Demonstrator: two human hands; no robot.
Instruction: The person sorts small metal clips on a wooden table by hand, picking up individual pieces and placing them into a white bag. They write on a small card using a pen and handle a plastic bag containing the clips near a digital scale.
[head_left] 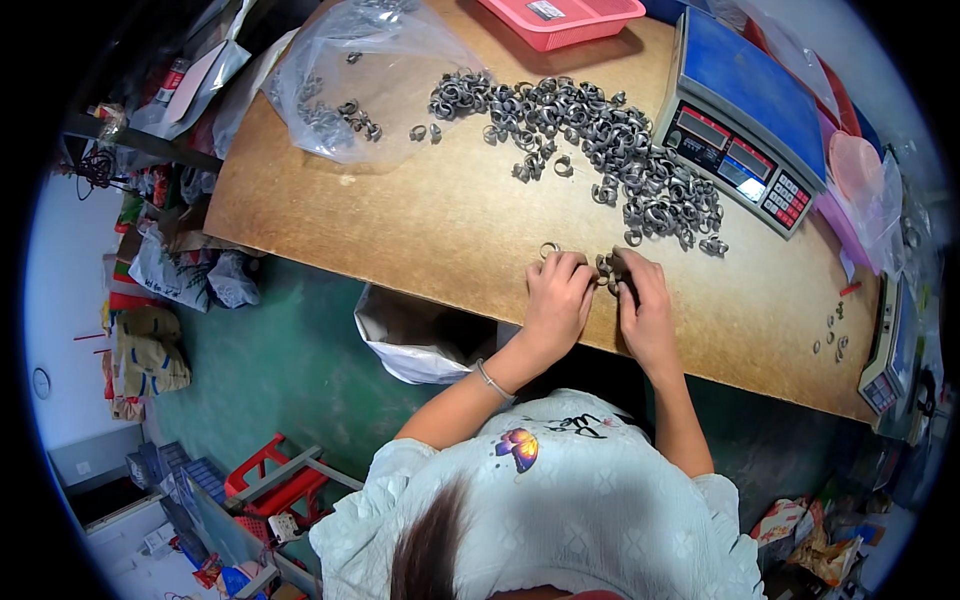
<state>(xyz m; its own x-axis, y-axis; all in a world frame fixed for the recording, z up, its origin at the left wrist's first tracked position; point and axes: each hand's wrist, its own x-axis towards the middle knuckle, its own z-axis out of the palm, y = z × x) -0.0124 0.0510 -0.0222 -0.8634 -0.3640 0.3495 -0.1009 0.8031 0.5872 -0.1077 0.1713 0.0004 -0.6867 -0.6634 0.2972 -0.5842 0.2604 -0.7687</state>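
Note:
Both my hands rest near the table's front edge, close together. A small cluster of dark metal rings (604,268) sits between them. My right hand (645,305) has its fingers curled round the right side of this cluster. My left hand (560,300) is closed, fingers bent down and pressed together; what they hold, if anything, is hidden. A single ring (549,248) touches or lies just beyond the left fingertips. Farther off, a large loose pile of grey metal rings (600,130) spreads across the table, with stray ones around it.
A clear plastic bag (370,85) with more rings lies at the far left of the wooden table (400,220). A blue-topped scale (750,110) stands to the right, a pink basket (565,30) at the back. Below the front edge hangs a white sack (410,360). Several loose rings (838,330) lie far right.

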